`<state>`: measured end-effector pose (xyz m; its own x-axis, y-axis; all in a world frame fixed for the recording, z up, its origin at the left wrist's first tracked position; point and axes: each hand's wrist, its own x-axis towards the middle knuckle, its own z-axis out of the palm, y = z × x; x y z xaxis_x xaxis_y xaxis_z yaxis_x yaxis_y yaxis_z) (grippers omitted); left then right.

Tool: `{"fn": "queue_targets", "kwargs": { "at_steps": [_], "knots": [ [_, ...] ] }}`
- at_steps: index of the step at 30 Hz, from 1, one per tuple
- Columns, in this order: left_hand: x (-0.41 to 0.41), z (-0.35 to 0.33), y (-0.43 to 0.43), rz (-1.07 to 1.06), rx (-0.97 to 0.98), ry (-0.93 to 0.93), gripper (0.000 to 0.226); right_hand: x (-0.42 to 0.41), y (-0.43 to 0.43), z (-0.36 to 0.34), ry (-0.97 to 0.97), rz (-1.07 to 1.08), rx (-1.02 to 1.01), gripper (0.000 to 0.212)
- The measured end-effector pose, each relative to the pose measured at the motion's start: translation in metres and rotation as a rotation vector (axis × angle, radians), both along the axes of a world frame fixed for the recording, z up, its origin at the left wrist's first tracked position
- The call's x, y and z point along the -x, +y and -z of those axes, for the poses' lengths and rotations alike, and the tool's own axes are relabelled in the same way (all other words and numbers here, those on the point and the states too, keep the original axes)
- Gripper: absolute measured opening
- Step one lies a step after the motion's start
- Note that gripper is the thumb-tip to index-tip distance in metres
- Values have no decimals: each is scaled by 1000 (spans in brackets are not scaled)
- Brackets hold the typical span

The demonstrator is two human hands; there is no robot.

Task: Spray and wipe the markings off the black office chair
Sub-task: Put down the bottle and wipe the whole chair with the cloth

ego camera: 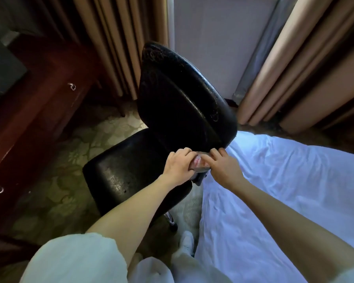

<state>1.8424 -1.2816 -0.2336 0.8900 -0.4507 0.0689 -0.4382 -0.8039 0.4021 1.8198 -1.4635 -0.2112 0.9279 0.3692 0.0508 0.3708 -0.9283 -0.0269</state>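
Wiping looks to be the step in hand. The black office chair [178, 111] stands on the patterned carpet [74, 144], between a dark wooden drawer unit [39, 103] and the bed [284, 180], with its backrest [178, 94] turned towards the curtains [294, 68]. Both hands meet at the backrest's lower edge, just above the rear of the seat [127, 164].

The left hand [178, 168] grips a crumpled pinkish-white cloth [198, 166], its fingers [184, 154] curled over the bundle. The right hand [223, 166] holds the other end, with bent fingers [217, 153] pinching the cloth against the chair's edge. The hands hide how much of the cloth touches the leather. No spray bottle is in view, so I judge the spraying of this patch done or set aside.

Faint pale markings [151, 54] show near the top of the backrest, and more show along its right rim [214, 115], so much of the task seems left to do.

The next move calls for freeing one hand to steady the chair. The other should then press the cloth flat and carry it up to those scribbles in firm strokes.
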Motion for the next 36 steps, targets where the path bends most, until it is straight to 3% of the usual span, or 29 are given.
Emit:
{"fn": "queue_targets", "kwargs": {
  "at_steps": [3,7,12,22,27,36],
  "knots": [
    [-29,-8,-7,-27,-33,-44,47,-31,-7,1,-15,-8,-37,65],
    [-67,-7,-14,-54,-83,-104,45,-74,-16,5,-111,-60,-35,43],
    [-114,4,-21,-149,-61,-202,33,-132,-21,17,-220,-113,-58,53],
    [-199,11,0,-341,-130,-361,12,-236,18,17,-247,-100,-38,44],
    [-212,12,32,-392,-169,-347,12,-250,56,22,-215,-113,-98,46],
    [-160,18,110,-409,-202,-234,21,-209,129,35,-101,-185,-97,49]
  ]
}}
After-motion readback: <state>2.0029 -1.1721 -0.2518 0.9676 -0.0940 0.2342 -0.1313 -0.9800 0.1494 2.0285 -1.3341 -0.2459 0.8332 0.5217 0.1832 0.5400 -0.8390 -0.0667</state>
